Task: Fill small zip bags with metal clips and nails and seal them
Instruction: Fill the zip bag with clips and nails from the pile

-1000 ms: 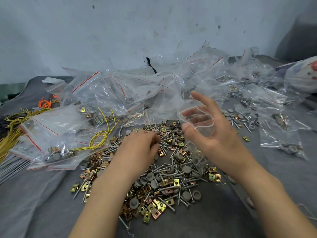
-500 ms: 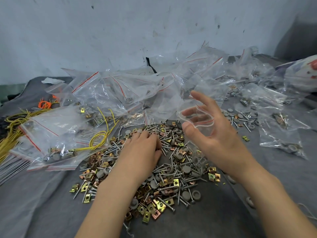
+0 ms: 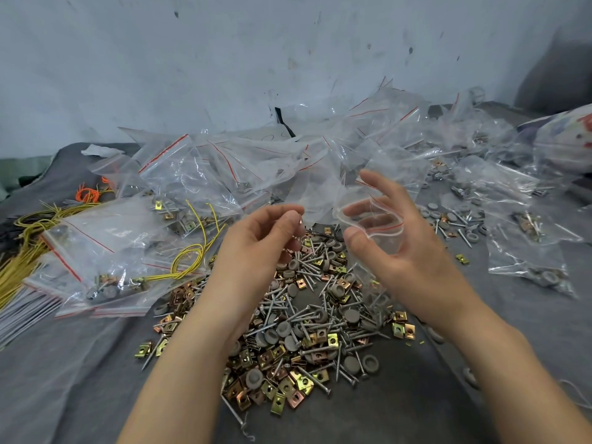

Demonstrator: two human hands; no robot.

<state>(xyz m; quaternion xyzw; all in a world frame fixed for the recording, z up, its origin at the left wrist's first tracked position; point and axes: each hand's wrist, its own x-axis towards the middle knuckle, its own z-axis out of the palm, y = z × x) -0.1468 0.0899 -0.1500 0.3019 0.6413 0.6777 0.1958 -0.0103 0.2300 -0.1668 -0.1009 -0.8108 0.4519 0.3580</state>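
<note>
My right hand point(image 3: 407, 251) holds a small clear zip bag point(image 3: 376, 230) with a red strip, its mouth spread open between thumb and fingers. My left hand point(image 3: 256, 245) is raised just left of the bag's mouth, its fingertips pinched on a small copper-coloured metal clip point(image 3: 300, 218). Below both hands lies a loose pile of brass clips, screws and grey caps point(image 3: 307, 334) on the dark grey cloth point(image 3: 416, 395).
Filled zip bags point(image 3: 96, 267) lie at the left with yellow wires point(image 3: 189, 261) and orange ties point(image 3: 88, 194). A heap of clear zip bags point(image 3: 250, 168) runs along the wall. More filled bags point(image 3: 531, 261) and loose screws sit at the right.
My left hand has lifted off the pile with a clip pinched in its fingertips and moved up toward the bag's mouth. My right hand has kept the bag open in about the same place.
</note>
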